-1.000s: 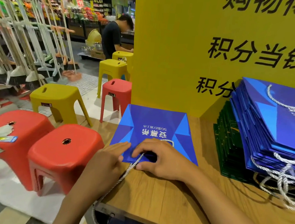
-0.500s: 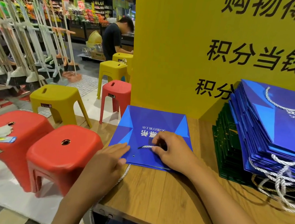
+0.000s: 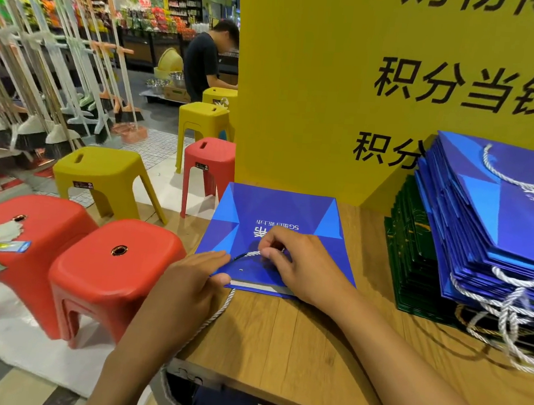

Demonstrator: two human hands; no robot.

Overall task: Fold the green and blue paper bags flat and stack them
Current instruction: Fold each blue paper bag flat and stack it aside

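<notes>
blue bag (image 3: 276, 229) lies flat at frame centre on the table (image 3: 295, 340), print upside down to the camera; mouth edge toward the lower frame, base toward the yellow board (image 3: 317, 93); both hands on its near half.

right hand (image 3: 299, 263): fingers curled, pinching the white cord (image 3: 248, 255) on the bag face just above a punched hole; left hand (image 3: 194, 280): fingers straight, pressing the bag's lower-left corner, thumb at the edge; a second run of cord trails from under that corner down off the table edge, lower centre.

judgement: folding of this bag looks done; the handle is being tidied before stacking.

key relation: the stack (image 3: 499, 229) sits at frame right, blue over green bags (image 3: 409, 263), well apart from the bag; the right hand is nearer to it; the move would be a lift and carry rightward; the loose cord could snag on the table edge.
</notes>
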